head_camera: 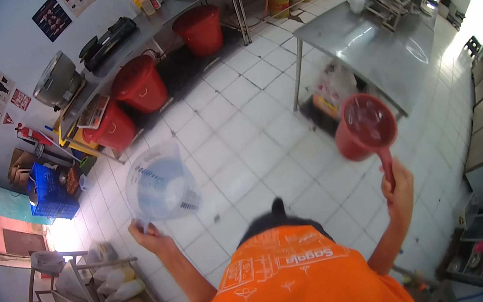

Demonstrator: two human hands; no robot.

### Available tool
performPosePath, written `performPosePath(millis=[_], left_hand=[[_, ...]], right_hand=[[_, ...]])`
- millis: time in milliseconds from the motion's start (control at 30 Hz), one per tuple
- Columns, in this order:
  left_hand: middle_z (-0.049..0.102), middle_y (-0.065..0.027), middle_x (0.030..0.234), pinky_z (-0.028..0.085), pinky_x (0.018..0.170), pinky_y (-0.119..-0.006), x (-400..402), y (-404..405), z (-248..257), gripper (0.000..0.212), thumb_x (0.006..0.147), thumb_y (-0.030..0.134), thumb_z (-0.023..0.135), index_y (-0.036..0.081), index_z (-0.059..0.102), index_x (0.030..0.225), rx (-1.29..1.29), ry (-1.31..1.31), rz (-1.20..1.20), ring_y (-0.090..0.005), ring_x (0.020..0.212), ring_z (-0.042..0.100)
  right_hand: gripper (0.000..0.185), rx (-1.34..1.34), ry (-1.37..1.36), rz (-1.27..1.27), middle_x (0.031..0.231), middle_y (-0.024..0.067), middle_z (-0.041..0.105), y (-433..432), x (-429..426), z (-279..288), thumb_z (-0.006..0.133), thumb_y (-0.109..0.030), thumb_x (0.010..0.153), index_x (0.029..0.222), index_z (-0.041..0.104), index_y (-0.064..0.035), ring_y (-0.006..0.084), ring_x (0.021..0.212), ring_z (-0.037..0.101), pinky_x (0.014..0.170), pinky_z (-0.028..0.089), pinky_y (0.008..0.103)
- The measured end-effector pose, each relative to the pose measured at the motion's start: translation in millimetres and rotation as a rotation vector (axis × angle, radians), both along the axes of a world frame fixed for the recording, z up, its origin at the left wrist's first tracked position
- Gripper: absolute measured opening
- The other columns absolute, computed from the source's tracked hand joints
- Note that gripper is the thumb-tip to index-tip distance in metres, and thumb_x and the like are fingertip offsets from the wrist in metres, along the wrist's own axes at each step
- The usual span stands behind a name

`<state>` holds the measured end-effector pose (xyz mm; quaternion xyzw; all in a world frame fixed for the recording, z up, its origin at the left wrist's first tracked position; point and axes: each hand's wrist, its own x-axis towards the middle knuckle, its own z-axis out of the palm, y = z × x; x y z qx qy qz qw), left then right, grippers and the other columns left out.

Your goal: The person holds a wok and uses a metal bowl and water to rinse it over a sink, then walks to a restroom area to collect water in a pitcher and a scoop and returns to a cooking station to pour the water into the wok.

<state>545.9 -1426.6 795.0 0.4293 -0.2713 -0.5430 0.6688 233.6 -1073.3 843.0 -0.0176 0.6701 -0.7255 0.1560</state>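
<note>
My left hand [150, 236] grips the handle of a clear plastic measuring jug [160, 185], held out over the floor to the left. The jug bears printed scale marks and seems to have some liquid in it, though blur hides how much. On the right, my right hand [397, 185] is closed around the handle of a red plastic dipper [365, 126], which holds a clear liquid. The dipper is near the front corner of a steel table [376, 53] in this view, and apart from the jug.
Red lidded bins [139, 84] stand under the steel counter [158, 19] along the left wall. A blue crate [50, 191] sits by the doorway at far left. Bagged goods [118, 279] lie on a rack at lower left. White tiles [244, 136] cover the floor.
</note>
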Motion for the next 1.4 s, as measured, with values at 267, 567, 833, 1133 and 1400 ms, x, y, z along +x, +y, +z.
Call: performPosePath(millis=[267,567,833,1133,1400], left_hand=[[0.038,0.0073,0.059,0.018,0.039,-0.017,-216.1,-151.5,5.9,0.017,0.08,0.024,0.047,0.014,0.044,0.067,-0.005,0.086,0.002,-0.0015,0.044,0.027],[0.038,0.0084,0.057,0.019,0.04,-0.017,-445.0,-302.1,9.7,0.017,0.082,0.022,0.046,0.015,0.044,0.066,-0.111,0.086,-0.074,-0.001,0.044,0.027],[0.031,0.0072,0.044,0.017,0.035,-0.017,-627.1,-455.9,33.5,0.023,0.081,0.025,0.043,0.014,0.044,0.062,-0.133,0.068,0.056,-0.0023,0.036,0.026],[0.032,0.0064,0.044,0.019,0.034,-0.019,-857.0,-655.9,56.4,0.021,0.082,0.026,0.044,0.012,0.047,0.066,-0.15,0.109,-0.141,-0.0033,0.035,0.027],[0.034,0.0071,0.05,0.019,0.038,-0.018,-1068.1,-824.4,77.7,0.017,0.082,0.023,0.044,0.013,0.048,0.069,-0.22,0.082,-0.161,-0.002,0.04,0.027]], right_hand=[[0.037,-0.059,-0.01,0.045,0.043,-0.0049,0.032,-143.0,-195.4,5.3,0.044,-0.033,0.089,0.075,0.053,-0.0005,0.0009,0.032,0.021,0.03,0.011,0.0192],[0.035,-0.024,0.045,0.148,0.043,-0.006,0.032,-312.5,-446.3,12.8,0.047,-0.032,0.089,0.075,0.053,-0.0009,0.0009,0.031,0.022,0.031,0.011,0.0194],[0.034,-0.059,0.12,0.226,0.044,-0.0066,0.032,-483.0,-654.9,17.4,0.049,-0.033,0.087,0.078,0.053,-0.0001,0.0006,0.032,0.022,0.031,0.011,0.0195],[0.031,-0.083,0.122,0.176,0.044,-0.0066,0.032,-654.9,-863.6,31.7,0.05,-0.03,0.086,0.078,0.053,0.0,0.0005,0.033,0.02,0.031,0.01,0.0192],[0.031,-0.068,0.211,0.263,0.045,-0.0065,0.032,-777.9,-1060.5,54.8,0.05,-0.029,0.086,0.078,0.053,0.0004,0.0008,0.033,0.021,0.032,0.01,0.0197]])
